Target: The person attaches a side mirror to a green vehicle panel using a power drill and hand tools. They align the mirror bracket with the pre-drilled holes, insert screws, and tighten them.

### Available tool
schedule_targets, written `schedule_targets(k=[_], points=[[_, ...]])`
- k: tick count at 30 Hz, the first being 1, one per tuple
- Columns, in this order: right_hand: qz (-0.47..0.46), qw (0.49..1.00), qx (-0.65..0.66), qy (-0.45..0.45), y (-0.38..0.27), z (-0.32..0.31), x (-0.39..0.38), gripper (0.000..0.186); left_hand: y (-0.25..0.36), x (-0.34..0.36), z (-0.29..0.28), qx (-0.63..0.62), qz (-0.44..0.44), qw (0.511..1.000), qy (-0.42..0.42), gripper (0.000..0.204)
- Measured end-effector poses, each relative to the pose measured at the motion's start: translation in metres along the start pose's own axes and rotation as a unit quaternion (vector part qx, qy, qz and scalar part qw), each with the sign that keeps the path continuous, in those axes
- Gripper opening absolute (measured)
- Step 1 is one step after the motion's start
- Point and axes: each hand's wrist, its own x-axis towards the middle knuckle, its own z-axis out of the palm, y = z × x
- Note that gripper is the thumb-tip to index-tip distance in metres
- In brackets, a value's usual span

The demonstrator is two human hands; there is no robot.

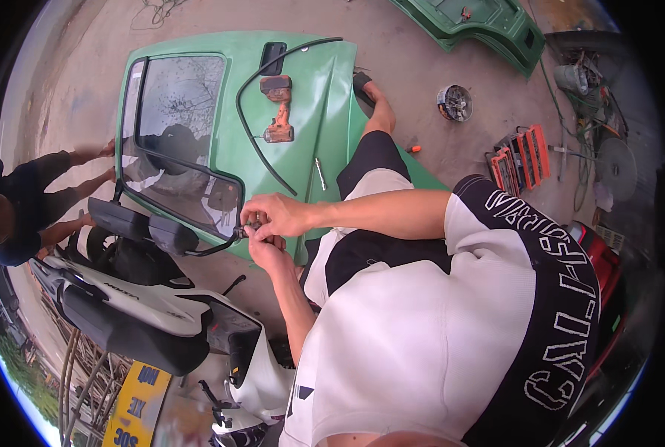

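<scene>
at the far left edge, we see another person in dark clothes standing by the green door, which lies flat with its glass facing up. below that person, we have a white and black scooter, with a yellow sign near it. next come two black mirrors, side by side above the scooter and by the lower edge of the door, and from them a black bent arm runs right to the hands. there we find the left hand curled in from below and the right hand reaching across from the right, thumbs and fingers of both pinching the arm's end; we cannot tell what small part sits between the fingertips. farther up on the door, we see a black rubber strip in a curve, an orange cordless driver and a slim silver tool. on the floor to the right, we spot a small orange-handled tool, a tin of small parts, a green panel and an open orange toolbox.
</scene>
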Motion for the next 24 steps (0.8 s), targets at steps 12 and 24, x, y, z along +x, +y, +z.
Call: schedule_targets(k=[12, 24], points=[[0.06, 0.997, 0.042, -0.027, 0.015, 0.003, -0.02, 0.013, -0.003, -0.012, -0.021, 0.063, -0.102, 0.992, -0.045, 0.049], [0.086, 0.992, 0.059, 0.073, 0.061, -0.03, -0.033, 0.017, -0.034, 0.048, -0.004, 0.056, -0.129, 0.966, -0.215, 0.032]])
